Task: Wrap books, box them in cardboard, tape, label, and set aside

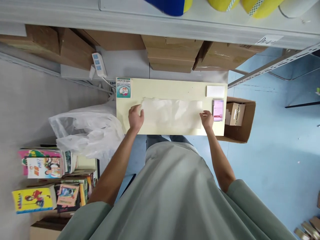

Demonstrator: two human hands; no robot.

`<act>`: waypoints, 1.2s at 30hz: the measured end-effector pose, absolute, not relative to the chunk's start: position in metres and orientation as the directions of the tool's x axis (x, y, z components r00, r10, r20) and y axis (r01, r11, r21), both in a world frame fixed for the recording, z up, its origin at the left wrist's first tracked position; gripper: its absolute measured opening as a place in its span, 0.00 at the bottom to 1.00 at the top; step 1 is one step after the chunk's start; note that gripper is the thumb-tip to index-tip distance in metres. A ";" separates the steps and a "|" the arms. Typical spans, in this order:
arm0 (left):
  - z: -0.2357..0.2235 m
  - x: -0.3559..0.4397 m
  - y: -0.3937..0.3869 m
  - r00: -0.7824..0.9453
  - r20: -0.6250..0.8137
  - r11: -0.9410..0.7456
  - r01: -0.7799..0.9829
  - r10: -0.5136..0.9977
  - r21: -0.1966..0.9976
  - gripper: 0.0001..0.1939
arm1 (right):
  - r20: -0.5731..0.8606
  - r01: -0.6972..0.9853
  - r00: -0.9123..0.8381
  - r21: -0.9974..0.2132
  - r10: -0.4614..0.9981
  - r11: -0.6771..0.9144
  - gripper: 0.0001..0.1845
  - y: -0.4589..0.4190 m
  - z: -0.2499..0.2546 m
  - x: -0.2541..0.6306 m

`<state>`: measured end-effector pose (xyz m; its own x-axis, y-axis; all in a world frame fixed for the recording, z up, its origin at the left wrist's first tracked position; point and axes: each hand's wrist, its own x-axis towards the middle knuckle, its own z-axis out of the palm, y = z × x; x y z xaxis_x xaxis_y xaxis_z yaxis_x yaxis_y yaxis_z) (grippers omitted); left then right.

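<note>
A thin, pale, see-through sheet [172, 115] with a wrinkled surface lies spread across the cream table [170, 88]. At its left edge, my left hand [136, 117] has its fingers curled and the thumb close to them, pinching the edge. My right hand [207, 119] pinches the sheet's right edge between thumb and fingers. Just beyond my right hand lies a phone [218, 110] with a pink screen, and a white box [215, 91] sits above it. A green booklet [123, 88] rests in the table's far left corner.
Left of the table are a crumpled clear plastic bag [92, 130] and stacked books [35, 198]. An open carton [250, 123] stands against the right side. Cardboard boxes [172, 53] and a power strip [99, 65] sit under the shelf [150, 25] ahead.
</note>
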<state>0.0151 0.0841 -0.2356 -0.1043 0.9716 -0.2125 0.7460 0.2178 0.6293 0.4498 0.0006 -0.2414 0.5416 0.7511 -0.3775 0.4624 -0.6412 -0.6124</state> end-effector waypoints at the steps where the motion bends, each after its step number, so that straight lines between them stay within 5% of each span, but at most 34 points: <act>1: -0.236 0.031 0.083 0.009 -0.188 0.110 0.784 0.982 0.611 0.24 | -0.302 0.562 0.530 -0.575 0.793 -0.595 0.23 0.000 -0.240 0.441; 5: -0.245 0.103 0.070 0.401 -0.225 -0.209 0.788 0.888 0.580 0.33 | -0.206 0.809 0.151 -0.536 0.967 -0.241 0.32 0.005 -0.236 0.384; 9: -0.266 0.148 0.053 0.524 -0.255 -0.304 0.755 0.813 0.581 0.37 | -0.290 0.809 -0.143 -0.585 0.946 -0.057 0.33 0.018 -0.253 0.332; 21: -0.306 0.074 0.064 0.382 -0.253 -0.200 0.821 0.889 0.535 0.41 | -0.219 0.940 -0.063 -0.341 0.974 -0.016 0.43 0.010 -0.303 0.390; 31: -0.303 0.074 0.097 0.272 -0.197 -0.133 0.841 0.942 0.525 0.49 | -0.195 0.925 -0.126 -0.377 0.973 0.045 0.41 0.059 -0.297 0.379; 36: -0.310 0.085 0.099 0.464 -0.165 -0.284 0.746 0.870 0.602 0.44 | -0.208 0.923 -0.108 -0.383 0.972 0.021 0.42 0.054 -0.297 0.316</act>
<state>0.0846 0.0987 -0.3098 0.4642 0.8702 -0.1648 0.7464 -0.2842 0.6018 0.3160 0.0539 -0.2968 -0.1081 0.9721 -0.2080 0.9235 0.0207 -0.3831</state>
